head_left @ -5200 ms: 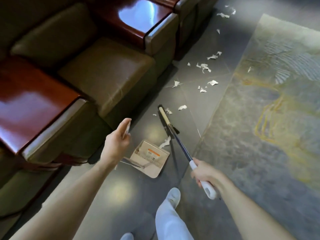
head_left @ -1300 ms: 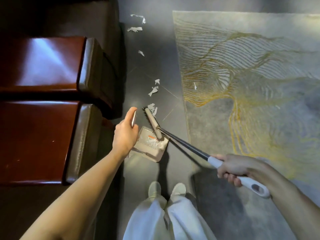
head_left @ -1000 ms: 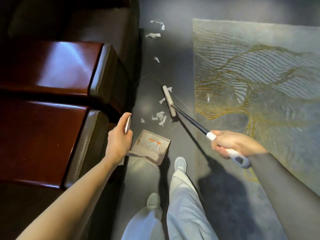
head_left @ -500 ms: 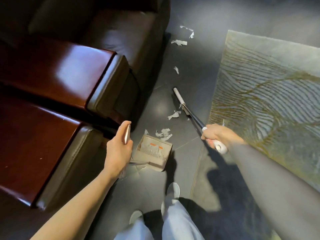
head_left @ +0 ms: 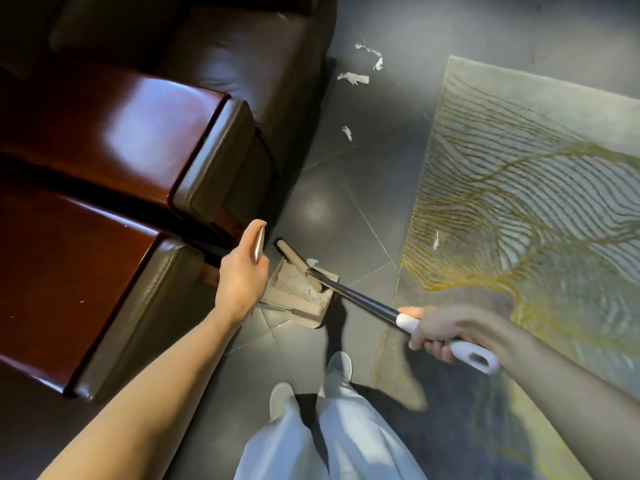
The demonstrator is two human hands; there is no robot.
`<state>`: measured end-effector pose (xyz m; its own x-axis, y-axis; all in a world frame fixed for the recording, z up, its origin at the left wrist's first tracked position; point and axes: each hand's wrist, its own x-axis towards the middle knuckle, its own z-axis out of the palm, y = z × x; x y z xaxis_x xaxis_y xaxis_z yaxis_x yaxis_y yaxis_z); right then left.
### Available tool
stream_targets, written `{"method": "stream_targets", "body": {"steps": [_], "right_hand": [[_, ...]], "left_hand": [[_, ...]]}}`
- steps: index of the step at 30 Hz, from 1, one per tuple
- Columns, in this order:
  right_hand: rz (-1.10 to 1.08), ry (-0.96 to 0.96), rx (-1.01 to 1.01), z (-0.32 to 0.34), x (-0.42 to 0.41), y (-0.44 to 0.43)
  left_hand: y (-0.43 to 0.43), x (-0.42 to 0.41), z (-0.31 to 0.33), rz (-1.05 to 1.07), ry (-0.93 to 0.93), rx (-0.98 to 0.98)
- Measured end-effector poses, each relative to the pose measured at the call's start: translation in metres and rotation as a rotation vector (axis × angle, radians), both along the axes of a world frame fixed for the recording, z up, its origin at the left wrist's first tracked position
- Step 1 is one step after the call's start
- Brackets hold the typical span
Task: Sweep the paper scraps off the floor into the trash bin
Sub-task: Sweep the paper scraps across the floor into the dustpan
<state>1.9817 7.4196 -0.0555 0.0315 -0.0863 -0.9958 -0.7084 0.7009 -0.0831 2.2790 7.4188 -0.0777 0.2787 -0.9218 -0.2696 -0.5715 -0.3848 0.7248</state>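
Observation:
My left hand (head_left: 242,271) grips the thin upright handle of a beige dustpan (head_left: 298,308) that rests on the dark floor. My right hand (head_left: 446,330) grips the white grip of a broom whose dark shaft (head_left: 360,301) runs up-left. The broom head (head_left: 298,263) lies across the dustpan's mouth, with paper scraps inside the pan. One scrap (head_left: 311,261) sits just beyond the broom head. More white scraps lie farther off on the floor (head_left: 353,77), (head_left: 347,132), and one on the rug (head_left: 436,241). No trash bin is in view.
Brown leather armchairs with glossy red wooden armrests (head_left: 114,140) stand along the left. A patterned grey and gold rug (head_left: 540,188) covers the right side. My feet in light shoes (head_left: 339,365) stand on the dark tiles just behind the dustpan.
The broom head swept back from farther up the floor into the dustpan's mouth, dragging the nearby scraps in. My right hand pulled back and right. My left hand kept the dustpan in place.

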Motion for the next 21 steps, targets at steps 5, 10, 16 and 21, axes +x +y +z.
{"method": "stream_targets", "body": {"steps": [5, 10, 16, 21], "right_hand": [[-0.046, -0.055, -0.062, 0.037, 0.000, 0.024], [-0.106, -0.096, -0.124, 0.051, 0.006, 0.041], [-0.206, -0.168, -0.165, 0.030, 0.048, 0.035], [-0.264, -0.126, -0.190, -0.003, 0.099, 0.025]], "left_hand": [[0.024, 0.019, 0.005, -0.040, -0.015, 0.004], [0.063, 0.043, 0.007, -0.055, -0.068, -0.002], [0.105, 0.069, 0.011, -0.020, -0.082, 0.008], [0.123, 0.102, 0.007, 0.007, -0.087, -0.022]]}}
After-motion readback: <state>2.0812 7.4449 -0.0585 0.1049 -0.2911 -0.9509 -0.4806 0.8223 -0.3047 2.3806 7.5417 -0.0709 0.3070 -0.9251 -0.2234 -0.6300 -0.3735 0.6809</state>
